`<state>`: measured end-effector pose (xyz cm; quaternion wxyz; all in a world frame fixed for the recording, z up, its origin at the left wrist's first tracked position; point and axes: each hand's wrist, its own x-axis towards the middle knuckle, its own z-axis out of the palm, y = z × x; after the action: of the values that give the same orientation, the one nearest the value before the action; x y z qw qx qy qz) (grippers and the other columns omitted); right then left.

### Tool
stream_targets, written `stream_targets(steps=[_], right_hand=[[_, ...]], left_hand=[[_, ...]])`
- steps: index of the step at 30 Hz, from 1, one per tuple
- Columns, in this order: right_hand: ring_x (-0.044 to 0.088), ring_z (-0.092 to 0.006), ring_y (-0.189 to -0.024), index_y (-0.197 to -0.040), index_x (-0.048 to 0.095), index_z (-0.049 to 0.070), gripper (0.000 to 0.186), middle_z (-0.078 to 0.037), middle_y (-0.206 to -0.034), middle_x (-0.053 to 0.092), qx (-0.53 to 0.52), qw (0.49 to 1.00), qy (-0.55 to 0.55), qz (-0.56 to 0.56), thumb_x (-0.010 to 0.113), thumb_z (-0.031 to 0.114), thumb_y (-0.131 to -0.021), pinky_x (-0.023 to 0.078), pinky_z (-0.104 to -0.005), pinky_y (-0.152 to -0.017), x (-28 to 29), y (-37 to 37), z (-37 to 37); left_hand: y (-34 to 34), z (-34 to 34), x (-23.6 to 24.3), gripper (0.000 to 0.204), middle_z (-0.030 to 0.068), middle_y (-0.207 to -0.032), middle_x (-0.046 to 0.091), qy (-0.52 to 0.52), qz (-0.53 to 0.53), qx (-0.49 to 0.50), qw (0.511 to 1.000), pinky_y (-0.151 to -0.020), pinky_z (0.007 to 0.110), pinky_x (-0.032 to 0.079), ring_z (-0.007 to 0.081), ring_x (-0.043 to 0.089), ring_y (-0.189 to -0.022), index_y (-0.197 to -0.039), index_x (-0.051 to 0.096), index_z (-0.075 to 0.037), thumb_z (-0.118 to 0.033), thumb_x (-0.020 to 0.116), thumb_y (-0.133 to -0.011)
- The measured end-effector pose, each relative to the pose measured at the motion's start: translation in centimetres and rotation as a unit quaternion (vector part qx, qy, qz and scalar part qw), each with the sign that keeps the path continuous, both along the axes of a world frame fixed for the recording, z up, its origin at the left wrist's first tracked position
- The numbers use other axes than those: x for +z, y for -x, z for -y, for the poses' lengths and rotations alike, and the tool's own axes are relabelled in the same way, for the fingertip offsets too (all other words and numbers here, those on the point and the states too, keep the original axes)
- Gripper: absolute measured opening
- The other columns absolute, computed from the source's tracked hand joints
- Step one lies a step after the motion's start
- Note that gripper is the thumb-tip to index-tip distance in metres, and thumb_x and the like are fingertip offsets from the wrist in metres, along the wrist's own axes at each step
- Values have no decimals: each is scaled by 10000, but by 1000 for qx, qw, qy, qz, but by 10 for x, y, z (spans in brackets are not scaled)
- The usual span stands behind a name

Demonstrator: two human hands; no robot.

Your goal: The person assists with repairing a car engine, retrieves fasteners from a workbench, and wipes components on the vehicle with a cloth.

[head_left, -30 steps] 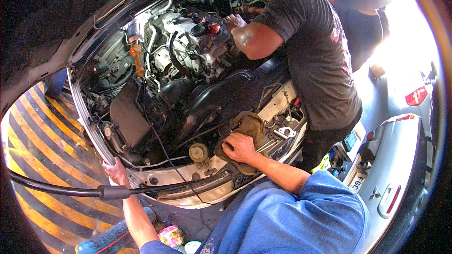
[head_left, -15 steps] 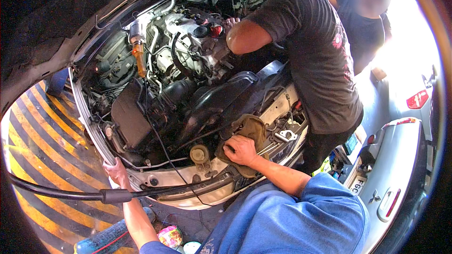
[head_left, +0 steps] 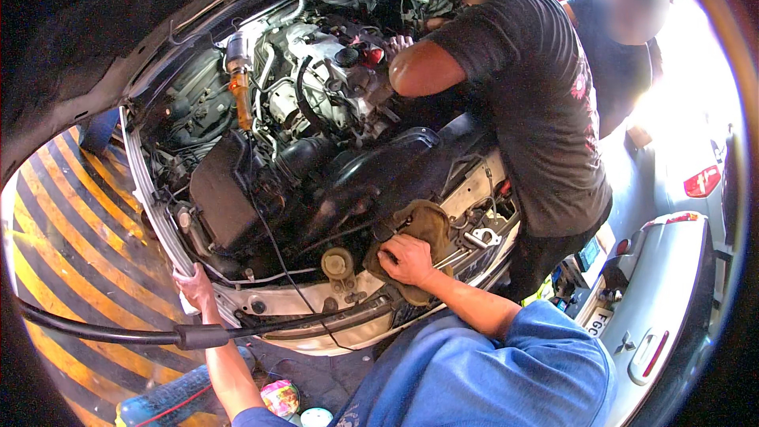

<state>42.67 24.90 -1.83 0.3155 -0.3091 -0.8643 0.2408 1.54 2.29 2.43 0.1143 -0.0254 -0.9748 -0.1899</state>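
Observation:
My left hand grips the edge of the car's pale fender at the left of the engine bay. Something whitish shows beside its fingers; I cannot tell what. My right hand lies on a brown cloth draped over the car's front crossmember. Its fingers are curled in, and whatever they may hold is hidden. A small dark piece sits on the cloth just beyond the fingertips. Left of this hand is a round, yellowish cap-like part; metal rods and a flat metal flange lie to its right.
An amber work lamp hangs over the engine, its thin cable trailing forward. A co-worker leans in from the right; another person stands behind. A black rod crosses the front left. A blue cylinder lies below.
The whole view has shifted slightly. Both my hands keep their places on the fender edge and the cloth. The co-worker still leans over the engine.

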Motion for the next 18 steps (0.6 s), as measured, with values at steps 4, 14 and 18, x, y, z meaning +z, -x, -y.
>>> stream_targets(steps=[4, 14, 18], right_hand=[[585, -267, -628, -731, 613, 92, 109, -71, -683, 574, -8, 1000, 14, 20, 669, 185, -727, 465, -364, -539, 2, 1, 1], [591, -271, -631, -731, 619, 87, 101, -76, -690, 592, -1, 1000, -6, -10, 671, 172, -717, 474, -363, -548, 0, 3, 0], [590, -269, -626, -725, 617, 91, 89, -74, -685, 587, 0, 1000, -7, -9, 668, 164, -720, 471, -359, -547, 0, 4, 0]], left_hand=[[-2, -1, 3, 642, 188, -1176, 575, 13, 10, 1, 1000, -881, 453, 445, 380, 572, -1052, -1281, 436, -94, -406, 649, -762], [-6, -4, 13, 644, 221, -1185, 561, 7, 24, -3, 1000, -889, 455, 443, 398, 561, -1054, -1268, 442, -40, -396, 650, -773], [-9, -5, 14, 625, 219, -1169, 568, 14, 4, -9, 1000, -887, 463, 442, 399, 560, -1048, -1271, 439, -42, -377, 644, -785]])
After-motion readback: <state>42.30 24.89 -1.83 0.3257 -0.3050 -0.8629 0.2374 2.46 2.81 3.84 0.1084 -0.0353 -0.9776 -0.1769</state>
